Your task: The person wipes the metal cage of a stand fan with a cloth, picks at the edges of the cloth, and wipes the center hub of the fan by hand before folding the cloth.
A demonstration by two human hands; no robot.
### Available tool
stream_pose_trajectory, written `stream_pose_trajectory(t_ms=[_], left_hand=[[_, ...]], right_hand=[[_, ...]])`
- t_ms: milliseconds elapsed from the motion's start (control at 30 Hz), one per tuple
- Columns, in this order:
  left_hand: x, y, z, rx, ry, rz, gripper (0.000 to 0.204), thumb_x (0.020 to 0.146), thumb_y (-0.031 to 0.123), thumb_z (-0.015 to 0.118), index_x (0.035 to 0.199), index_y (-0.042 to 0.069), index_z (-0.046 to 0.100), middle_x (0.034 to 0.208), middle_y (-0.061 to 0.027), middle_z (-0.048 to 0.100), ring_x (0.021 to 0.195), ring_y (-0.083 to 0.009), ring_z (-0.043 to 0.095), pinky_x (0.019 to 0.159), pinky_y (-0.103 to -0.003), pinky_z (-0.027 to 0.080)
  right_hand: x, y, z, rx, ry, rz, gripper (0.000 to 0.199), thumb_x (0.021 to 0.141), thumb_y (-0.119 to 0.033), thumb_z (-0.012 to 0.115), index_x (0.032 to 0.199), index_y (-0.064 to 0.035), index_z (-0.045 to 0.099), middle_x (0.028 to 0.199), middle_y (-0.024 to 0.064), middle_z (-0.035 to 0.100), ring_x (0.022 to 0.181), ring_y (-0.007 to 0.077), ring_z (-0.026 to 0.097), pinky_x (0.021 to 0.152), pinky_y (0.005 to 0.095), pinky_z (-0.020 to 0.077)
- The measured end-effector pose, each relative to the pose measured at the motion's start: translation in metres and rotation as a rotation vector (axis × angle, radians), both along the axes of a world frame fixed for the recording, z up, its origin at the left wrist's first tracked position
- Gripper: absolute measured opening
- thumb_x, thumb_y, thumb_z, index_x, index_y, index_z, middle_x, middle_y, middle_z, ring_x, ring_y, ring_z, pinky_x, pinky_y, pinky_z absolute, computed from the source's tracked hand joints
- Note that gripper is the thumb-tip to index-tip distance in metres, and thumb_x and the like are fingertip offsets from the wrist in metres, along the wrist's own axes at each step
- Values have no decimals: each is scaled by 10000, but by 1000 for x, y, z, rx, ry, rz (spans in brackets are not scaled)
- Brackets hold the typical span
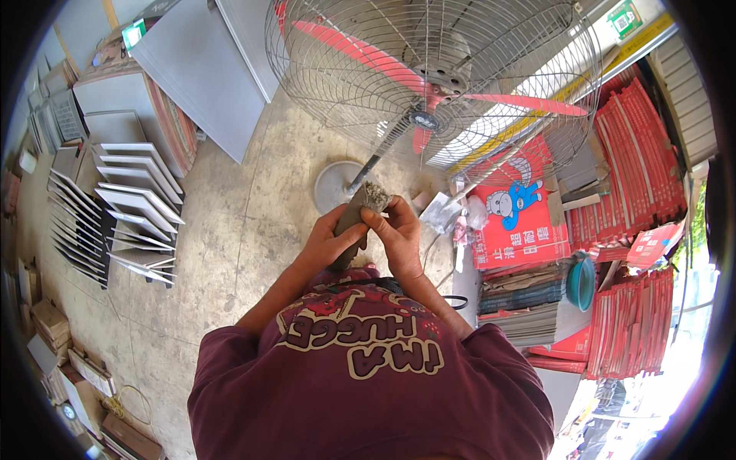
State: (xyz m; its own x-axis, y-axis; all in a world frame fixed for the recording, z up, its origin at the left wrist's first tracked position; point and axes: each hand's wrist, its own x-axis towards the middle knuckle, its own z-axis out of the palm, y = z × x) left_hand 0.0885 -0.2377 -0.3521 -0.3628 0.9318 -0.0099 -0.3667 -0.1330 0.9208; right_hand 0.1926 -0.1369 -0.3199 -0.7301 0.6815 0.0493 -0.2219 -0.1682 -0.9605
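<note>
Above the chest, at picture centre: a dark flat tool (353, 222) with grey mortar-like lumps (374, 195) caked on its upper end, held up in both hands.
Progress: much grey residue clings to the tip; the lower blade looks mostly bare, so cleaning seems partly done, by my judgement.
Left hand (326, 244): fingers closed around the tool's lower part, gripping it.
Right hand (399, 234): fingers curled nearly shut, fingertips pressing the caked end.
Surroundings: concrete floor (230, 230); large caged fan with red blades (433, 84) just beyond; grey tiles in a rack (138, 211) at left; red cartons (636, 153) stacked at right.
</note>
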Motion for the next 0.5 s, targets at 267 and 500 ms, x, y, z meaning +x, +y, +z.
stream_pose_trajectory(t_ms=[267, 500], left_hand=[[-2, 2, -4, 22, -10, 26, 234, 900, 144, 563, 1098, 39, 497, 752, -50, 596, 613, -103, 559, 540, -232, 445], [-4, 3, -6, 20, 5, 22, 234, 903, 155, 563, 1098, 43, 498, 755, -50, 602, 614, -97, 559, 545, -225, 444]], right_hand=[[-2, 1, 4, 14, -35, -11, 240, 818, -56, 688, 999, -2, 541, 948, 61, 621, 818, 115, 599, 699, 233, 482], [-4, 3, 1, 0, -8, 4, 220, 821, -43, 679, 984, -4, 536, 927, 61, 624, 769, 110, 601, 625, 225, 486]])
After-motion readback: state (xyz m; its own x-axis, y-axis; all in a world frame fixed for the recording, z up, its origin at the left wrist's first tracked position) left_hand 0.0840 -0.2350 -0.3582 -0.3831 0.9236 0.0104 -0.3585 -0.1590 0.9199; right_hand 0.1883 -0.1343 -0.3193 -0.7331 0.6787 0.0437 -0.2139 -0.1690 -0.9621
